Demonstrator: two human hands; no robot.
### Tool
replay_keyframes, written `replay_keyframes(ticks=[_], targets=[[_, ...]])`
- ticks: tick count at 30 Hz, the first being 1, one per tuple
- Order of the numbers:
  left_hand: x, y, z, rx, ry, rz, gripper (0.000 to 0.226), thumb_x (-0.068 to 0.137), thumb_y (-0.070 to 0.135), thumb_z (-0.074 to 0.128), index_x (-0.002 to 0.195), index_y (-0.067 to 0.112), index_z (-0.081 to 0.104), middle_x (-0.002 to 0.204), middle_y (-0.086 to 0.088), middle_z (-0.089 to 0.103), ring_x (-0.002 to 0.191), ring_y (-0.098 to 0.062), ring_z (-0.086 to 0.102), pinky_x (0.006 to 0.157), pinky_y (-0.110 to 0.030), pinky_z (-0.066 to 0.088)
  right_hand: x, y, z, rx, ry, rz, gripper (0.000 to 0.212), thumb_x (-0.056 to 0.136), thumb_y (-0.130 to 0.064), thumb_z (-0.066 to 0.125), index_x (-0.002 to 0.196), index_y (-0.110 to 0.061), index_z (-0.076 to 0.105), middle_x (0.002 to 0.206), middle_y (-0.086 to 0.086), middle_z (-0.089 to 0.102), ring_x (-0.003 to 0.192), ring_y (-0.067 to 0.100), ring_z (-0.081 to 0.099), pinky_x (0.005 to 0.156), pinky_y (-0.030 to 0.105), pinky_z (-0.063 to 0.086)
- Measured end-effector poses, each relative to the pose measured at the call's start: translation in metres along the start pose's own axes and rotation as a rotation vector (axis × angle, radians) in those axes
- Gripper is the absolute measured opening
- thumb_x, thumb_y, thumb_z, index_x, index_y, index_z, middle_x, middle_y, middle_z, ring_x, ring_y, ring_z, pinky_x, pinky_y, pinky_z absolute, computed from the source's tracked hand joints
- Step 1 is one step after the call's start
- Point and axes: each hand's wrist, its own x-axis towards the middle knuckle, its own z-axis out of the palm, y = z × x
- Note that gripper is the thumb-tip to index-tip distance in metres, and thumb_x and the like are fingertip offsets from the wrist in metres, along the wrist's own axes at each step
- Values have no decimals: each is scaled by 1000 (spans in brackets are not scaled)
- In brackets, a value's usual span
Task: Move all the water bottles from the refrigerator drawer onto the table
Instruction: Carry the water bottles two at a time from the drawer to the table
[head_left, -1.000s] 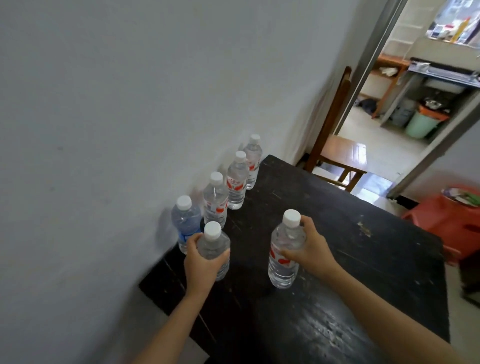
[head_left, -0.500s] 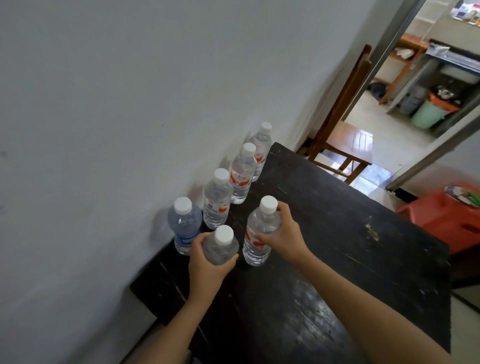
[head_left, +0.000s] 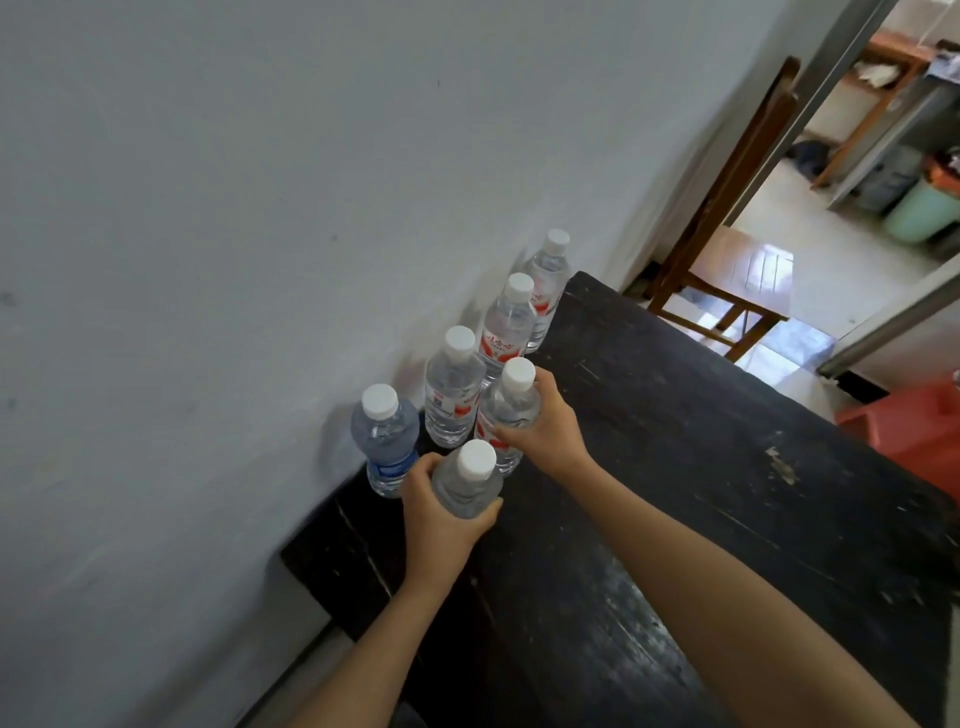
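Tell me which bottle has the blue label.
The blue-tinted bottle at the near end of the row along the wall, just beside the left hand. Labels showing on the others are red.

Left hand (head_left: 439, 522), right hand (head_left: 548, 434) grip bottles (head_left: 506, 410)

One wide-angle camera, worn on the head, looks forward and steeply down from close above the black table (head_left: 675, 441). The grey wall (head_left: 234, 208) fills 8 to 12 o'clock; a doorway (head_left: 857, 182) sits at 2 o'clock.
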Motion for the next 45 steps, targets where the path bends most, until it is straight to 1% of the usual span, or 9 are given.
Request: replay_keyframes(ticks=[6, 12, 18, 22, 26, 31, 37, 41, 45], targets=[[2, -4, 0, 1, 14, 17, 75, 52, 8, 87, 107, 20, 38, 111, -4, 49, 101, -15, 50, 81, -13, 39, -8, 1, -12, -32, -103, 36, 79, 71, -15, 77, 134, -22, 30, 123, -5, 48, 110, 9, 45, 89, 25, 41], [-3, 0, 1, -55, 47, 0, 73, 55, 4, 85, 109, 18, 38, 112, -6, 49, 101, -17, 51, 76, -11, 39, -23, 0, -23, -53, -73, 96, 92, 75, -18, 74, 144, -26, 15, 145, 6, 35, 133, 22, 35, 103, 37, 37], [-8, 10, 0, -66, 40, 26, 66, 57, 5, 84, 104, 16, 39, 102, 0, 48, 91, -12, 52, 71, -7, 37, -73, 18, -60, -16, -9, 173, 67, 87, -29, 59, 142, -29, 21, 142, 7, 39, 130, 22, 39, 101, 33, 38], [-10, 16, -4, 22, 81, 99, 64, 54, 13, 87, 102, 18, 45, 100, 1, 52, 98, -21, 55, 80, -26, 43, -110, 32, -88, -27, 38, 162, 53, 89, -31, 56, 137, -26, 33, 138, 6, 44, 124, 20, 45, 101, 35, 42], [-21, 27, -9, 176, 118, 196, 90, 50, 19, 89, 126, 2, 44, 123, -17, 52, 115, -31, 47, 98, -38, 36, -141, 46, -107, -65, 91, 156, 52, 89, -33, 55, 136, -24, 35, 141, 3, 41, 128, 18, 41, 104, 32, 36], [-48, 44, -21, 220, 72, 360, 91, 54, 10, 87, 130, -1, 39, 125, -20, 48, 114, -21, 43, 96, -29, 31, -178, 59, -126, -226, 98, 129, 59, 89, -35, 55, 141, -20, 30, 146, 1, 34, 132, 16, 35, 105, 30, 32], [-84, 48, -34, 357, -12, 486, 76, 63, 5, 81, 127, -3, 41, 124, -25, 48, 116, -37, 44, 98, -42, 34, -219, 78, -140, -556, 53, 62, 62, 89, -47, 50, 143, -27, 27, 153, -1, 21, 141, 17, 16, 115, 37, 20], [-110, 55, -35, 528, -108, 602, 71, 70, 13, 77, 130, 5, 39, 129, -22, 46, 121, -33, 39, 99, -42, 30, -242, 85, -143, -822, 47, -7, 63, 91, -51, 42, 145, -32, 16, 156, -5, 9, 144, 16, 0, 116, 43, 1], [-121, 67, -31, 731, -142, 690, 75, 68, 22, 79, 129, 11, 37, 131, -23, 46, 121, -31, 33, 96, -50, 35, -258, 89, -143, -946, 112, -53, 62, 93, -50, 38, 146, -32, 10, 156, -3, 7, 144, 20, -2, 115, 46, -3]])
